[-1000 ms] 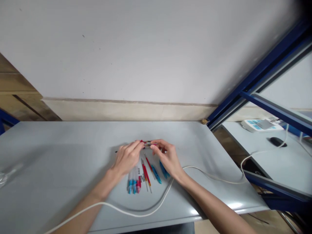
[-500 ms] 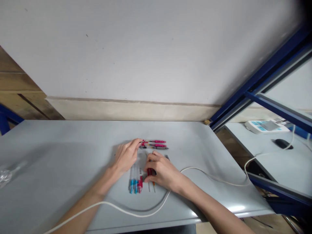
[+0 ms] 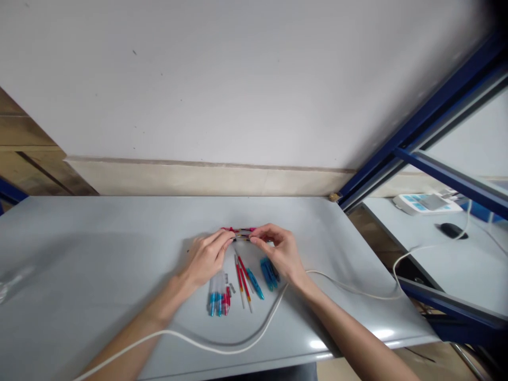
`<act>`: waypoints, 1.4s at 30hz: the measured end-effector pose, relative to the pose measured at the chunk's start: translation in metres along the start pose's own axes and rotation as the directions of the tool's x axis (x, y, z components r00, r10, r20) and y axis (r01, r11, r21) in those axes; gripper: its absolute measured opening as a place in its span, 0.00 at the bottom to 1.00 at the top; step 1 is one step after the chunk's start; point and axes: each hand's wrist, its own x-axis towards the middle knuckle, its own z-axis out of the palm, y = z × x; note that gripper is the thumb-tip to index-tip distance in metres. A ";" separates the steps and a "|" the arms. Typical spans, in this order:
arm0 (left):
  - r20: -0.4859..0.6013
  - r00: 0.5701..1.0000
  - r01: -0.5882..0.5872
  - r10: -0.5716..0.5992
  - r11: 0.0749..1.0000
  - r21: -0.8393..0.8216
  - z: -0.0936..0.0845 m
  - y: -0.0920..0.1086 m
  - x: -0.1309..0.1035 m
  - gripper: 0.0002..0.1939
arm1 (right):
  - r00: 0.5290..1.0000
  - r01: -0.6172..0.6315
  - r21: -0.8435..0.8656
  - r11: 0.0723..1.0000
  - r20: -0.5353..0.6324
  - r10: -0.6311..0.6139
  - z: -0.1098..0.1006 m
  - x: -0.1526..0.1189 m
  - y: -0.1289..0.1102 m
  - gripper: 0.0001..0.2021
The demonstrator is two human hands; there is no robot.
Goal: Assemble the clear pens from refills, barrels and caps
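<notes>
My left hand (image 3: pixel 208 255) and my right hand (image 3: pixel 278 253) face each other over the far pen parts, fingertips pinched. A thin pen refill (image 3: pixel 242 237) spans the gap between them, its ends hidden by my fingers. Just behind lie pink pen pieces (image 3: pixel 228 229), partly covered by the hands. Nearer me are red-filled refills (image 3: pixel 243 280) and a blue pen barrel piece (image 3: pixel 254 284). More blue pieces (image 3: pixel 270 273) sit below my right hand. Clear barrels with blue ends (image 3: pixel 216 299) and a red-ended one (image 3: pixel 226 301) lie below my left hand.
A white cable (image 3: pixel 222 350) loops across the grey table (image 3: pixel 111 264) in front of the parts and under my right arm. Crumpled clear plastic (image 3: pixel 8 286) is at the left edge. Beyond the blue frame (image 3: pixel 456 185) are a white device (image 3: pixel 426 202) and a black mouse (image 3: pixel 453 230).
My right hand has moved up and away from the near refills to meet my left fingertips. The red refills and blue pieces it covered now show.
</notes>
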 end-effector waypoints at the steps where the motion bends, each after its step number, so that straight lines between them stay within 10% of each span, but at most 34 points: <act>1: -0.005 0.999 -0.034 0.034 0.999 0.001 0.001 0.000 -0.001 0.12 | 1.000 -0.022 0.031 0.999 -0.011 0.022 0.000 0.001 0.002 0.07; 10: -0.026 0.986 -0.163 0.166 0.983 0.082 -0.001 0.004 0.001 0.13 | 0.998 -0.005 0.041 0.999 0.062 0.002 0.005 0.000 0.005 0.07; 21: 0.197 0.953 -0.265 0.231 0.950 0.165 0.001 0.011 0.000 0.15 | 0.958 0.167 -0.112 0.979 0.254 -0.135 0.008 -0.006 0.004 0.15; 31: 0.155 0.976 -0.173 0.151 0.975 0.140 -0.003 0.008 0.000 0.12 | 0.957 0.164 -0.428 0.889 0.289 -0.037 -0.052 -0.023 -0.007 0.10; 34: 0.157 0.971 -0.201 0.182 0.972 0.120 -0.003 0.007 0.001 0.12 | 0.901 0.182 -0.411 0.893 0.433 0.015 -0.069 -0.040 0.000 0.30; 42: 0.182 0.962 -0.226 0.204 0.968 0.111 -0.004 0.008 0.004 0.13 | 0.898 0.123 -0.343 0.931 0.437 0.042 -0.074 -0.043 0.005 0.27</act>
